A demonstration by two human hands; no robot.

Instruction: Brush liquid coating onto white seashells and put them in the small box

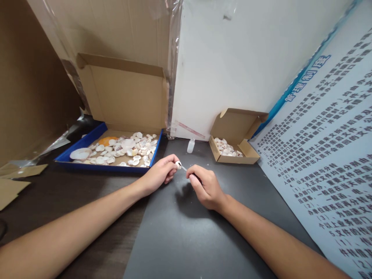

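Between the thumb and fingers of my left hand [161, 172] is a small white seashell [178, 165], raised above the dark mat. My right hand [207, 186] is closed around the dark handle of a thin applicator brush [184, 168]. Its pale stem points left, and the tip meets the shell or lies just in front of it; bristles are too small to make out. Beyond both hands stands a small whitish bottle [191, 146], upright with no cap on it.
A blue-edged box [104, 167] with many loose shells stands at left, lid raised. A smaller cardboard box [236, 159] with shells stands open at right. Cardboard pieces [14, 188] lie far left. A white board [226, 66] and a printed poster [325, 155] border the table.
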